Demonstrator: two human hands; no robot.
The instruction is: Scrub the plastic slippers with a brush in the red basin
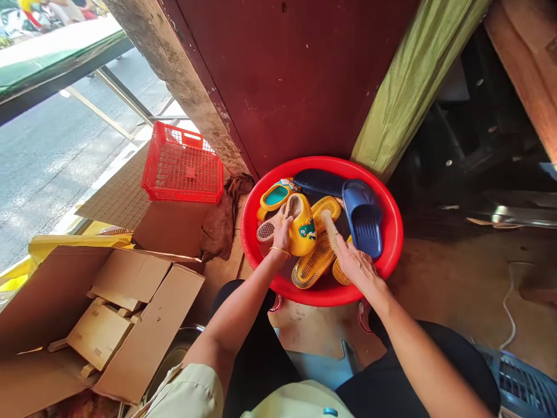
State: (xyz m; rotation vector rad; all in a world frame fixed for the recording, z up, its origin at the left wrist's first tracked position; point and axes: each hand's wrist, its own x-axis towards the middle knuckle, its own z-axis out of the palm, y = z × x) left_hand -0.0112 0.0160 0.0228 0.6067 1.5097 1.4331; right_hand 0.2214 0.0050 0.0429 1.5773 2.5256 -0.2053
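The left hand (282, 237) grips a yellow clog (301, 232), the right hand (359, 265) a scrub brush (329, 229), above a red basin's (322, 296) near rim.

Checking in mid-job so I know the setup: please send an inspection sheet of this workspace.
Surface: stained concrete floor.
Job's things: red basin holding slippers, including yellow clog and blue slide; brush.
Clutter: cardboard box, red crate, brown cloth.
Hands: left hand on yellow clog; right hand holding brush.
Cables: white cable on floor.
Surroundings: maroon wall; street beyond.
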